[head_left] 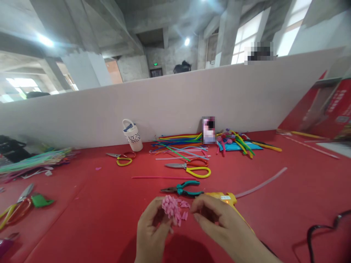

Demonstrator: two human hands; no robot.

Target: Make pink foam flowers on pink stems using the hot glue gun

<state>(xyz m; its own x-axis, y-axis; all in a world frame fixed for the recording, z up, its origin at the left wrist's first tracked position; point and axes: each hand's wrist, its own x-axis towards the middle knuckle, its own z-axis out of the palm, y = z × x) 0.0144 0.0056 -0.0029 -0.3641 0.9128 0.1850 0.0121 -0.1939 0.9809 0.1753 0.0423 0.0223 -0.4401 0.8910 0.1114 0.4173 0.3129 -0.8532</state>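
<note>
My left hand is closed around a pink flower-like cluster made of short fuzzy pieces that look like cut pipe cleaner. Just to the right, my right hand has its thumb and fingertips drawn together; whatever may be between them is too small to make out. Loose pink pieces lie on the red table between the hands. Behind my right hand is a yellow glue gun, partly covered, with a long translucent glue stick sticking out. Teal-handled pliers rest beyond the fingers.
Yellow-and-red scissors and a pink pipe cleaner lie farther back. Bundles of coloured pipe cleaners, a phone and a white cup stand along the white partition. A black cable curls at right.
</note>
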